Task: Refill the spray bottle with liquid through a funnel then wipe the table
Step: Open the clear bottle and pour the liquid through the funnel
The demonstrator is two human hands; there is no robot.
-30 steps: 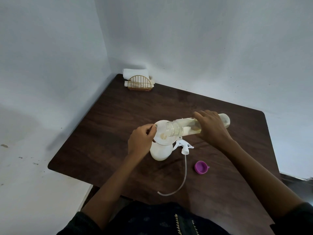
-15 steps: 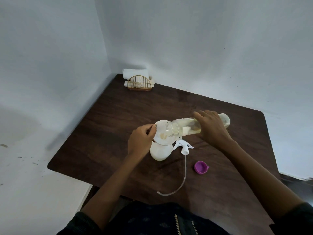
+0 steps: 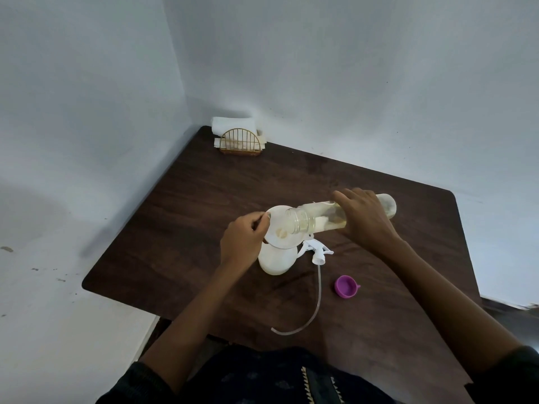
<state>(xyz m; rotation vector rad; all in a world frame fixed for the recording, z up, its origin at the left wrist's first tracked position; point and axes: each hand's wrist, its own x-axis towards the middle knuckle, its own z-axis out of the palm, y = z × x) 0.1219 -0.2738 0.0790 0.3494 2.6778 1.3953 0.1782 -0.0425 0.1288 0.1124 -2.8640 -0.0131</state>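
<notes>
Nothing moved: right hand grip holds clear bottle tipped over funnel, left hand pinches funnel rim

Dark brown wood-grain counter w/ rounded corners, pushed into a room corner. Two plain walls meet there: left wall and back wall, both pale bluish-white, matte, a few small dark specks and scuffs low on the left one. Soft shadow falls on the left wall beside the counter's edge. Light is dim, even, diffuse; source not in view. At the counter's far corner, touching the wall junction: gold wire napkin holder w/ arched front, white napkins inside and stacked behind. Floor barely visible at far right, blurred.
</notes>
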